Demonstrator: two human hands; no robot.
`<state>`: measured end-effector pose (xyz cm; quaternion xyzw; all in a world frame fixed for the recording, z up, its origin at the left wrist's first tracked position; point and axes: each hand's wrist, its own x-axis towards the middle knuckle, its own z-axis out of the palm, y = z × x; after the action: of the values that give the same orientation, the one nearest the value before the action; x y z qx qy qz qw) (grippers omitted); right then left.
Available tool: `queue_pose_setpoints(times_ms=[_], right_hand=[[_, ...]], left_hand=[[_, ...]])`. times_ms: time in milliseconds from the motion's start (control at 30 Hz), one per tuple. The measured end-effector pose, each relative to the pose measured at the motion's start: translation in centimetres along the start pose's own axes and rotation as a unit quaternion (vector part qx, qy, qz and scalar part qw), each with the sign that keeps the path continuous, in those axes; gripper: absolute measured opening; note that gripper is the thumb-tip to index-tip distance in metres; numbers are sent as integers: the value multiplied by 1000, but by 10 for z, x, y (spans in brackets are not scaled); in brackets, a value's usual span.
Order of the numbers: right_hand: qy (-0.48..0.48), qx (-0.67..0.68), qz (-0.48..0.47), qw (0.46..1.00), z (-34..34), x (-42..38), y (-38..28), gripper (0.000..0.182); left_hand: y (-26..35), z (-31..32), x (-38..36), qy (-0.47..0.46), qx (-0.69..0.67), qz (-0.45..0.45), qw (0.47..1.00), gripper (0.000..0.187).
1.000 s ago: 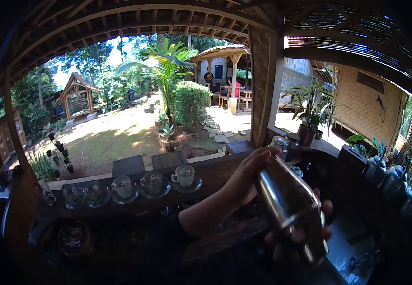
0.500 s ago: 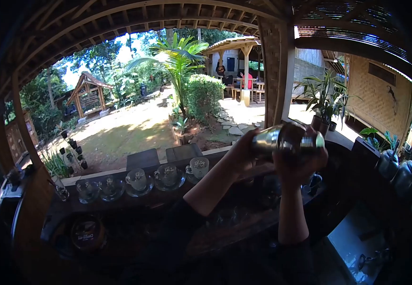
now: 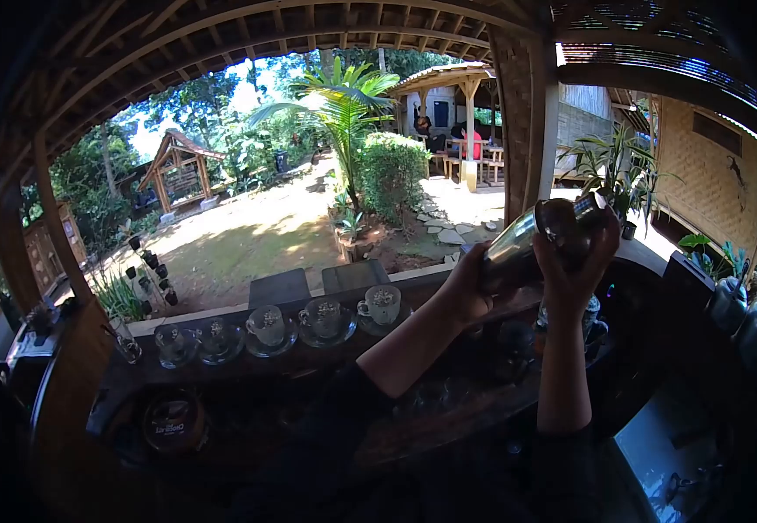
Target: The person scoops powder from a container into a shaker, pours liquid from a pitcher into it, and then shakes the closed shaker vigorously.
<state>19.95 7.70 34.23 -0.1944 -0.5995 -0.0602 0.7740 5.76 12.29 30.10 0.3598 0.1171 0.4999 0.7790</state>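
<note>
Right of frame centre, 2 hands clench 1 shaker (image 3: 542,240); its long axis tilts up-right, left hand (image 3: 468,286) low, right hand (image 3: 577,263) high.

Mount: one camera, worn on the person's head.
Facing: forward and slightly down, across the dark bar counter (image 3: 248,366) toward the sunlit garden.
Nearness: close to the raised forearms; the garden lies well beyond.
Lens: wide fisheye, corners dark.
Shared view: none, single camera.
</note>
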Motion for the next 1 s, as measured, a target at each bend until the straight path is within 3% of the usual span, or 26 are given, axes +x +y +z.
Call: queue_pose_setpoints(times_ms=[33,100,133,167,200,233,300,333,367,433,467,500,567,600,633,667,700,733,767,833,867,900,967,1000], right_hand=[[10,-12,-27,1000,-8,2,-7,85],[-21,174,-161,971,-21,-13,-38,87],[-48,278,-223,933,-24,-26,-52,89],[-39,314,-231,920,-25,-39,-48,94],[-29,350,-239,905,-25,-50,-45,98],[-13,251,-246,936,-18,-40,-32,98],[25,41,-257,965,-4,-17,-7,99],[38,-84,-116,989,3,-27,14,95],[8,-66,23,998,8,-23,25,94],[62,7,-85,994,0,-32,14,92],[31,122,-179,976,-6,-21,-13,83],[13,180,-238,954,-14,-23,-28,78],[58,355,-303,882,-15,-56,-31,69],[107,378,-334,857,-15,-66,-27,66],[20,355,-229,906,-22,-57,-43,66],[-69,310,-123,940,-30,-48,-60,66],[22,134,-269,953,-12,-24,-23,90],[-24,21,-192,981,-10,-27,2,96],[-7,-49,-81,996,-14,-37,4,93],[4,65,-281,958,-20,-17,-22,89],[18,157,-281,947,-20,-27,-31,86],[31,249,-286,925,-21,-36,-40,84],[14,366,-295,882,-25,-41,-48,84],[2,343,-282,896,-27,-36,-34,85]], left_hand=[[1,15,-9,-3,2,3,1000,42],[3,51,-42,-84,6,50,995,43],[1,63,-59,-89,68,132,985,45],[0,68,-65,-179,81,191,962,45],[1,68,-62,-135,84,174,972,44],[3,65,-58,-87,88,156,980,44],[4,23,-11,-78,0,65,995,43],[5,0,0,-11,14,58,998,46],[0,-20,7,37,25,65,997,46],[-3,9,-17,6,-10,85,996,46],[-2,21,-29,-49,-9,91,995,45],[-5,36,-43,-14,14,130,991,45],[-10,52,-62,-175,103,221,954,42],[-10,59,-64,-193,84,203,956,42],[-8,55,-56,-193,84,198,957,42],[-3,44,-39,-136,33,122,983,42],[-1,30,-24,-77,-18,46,996,42],[-5,12,-11,-76,-17,62,995,41],[-10,5,-12,-8,-28,34,999,39],[-15,27,-28,-58,-39,49,996,47],[-14,44,-46,-26,31,84,996,44],[-17,53,-55,-139,85,157,974,41],[-17,71,-65,-206,127,204,949,41],[-14,68,-55,-120,81,160,976,41]])
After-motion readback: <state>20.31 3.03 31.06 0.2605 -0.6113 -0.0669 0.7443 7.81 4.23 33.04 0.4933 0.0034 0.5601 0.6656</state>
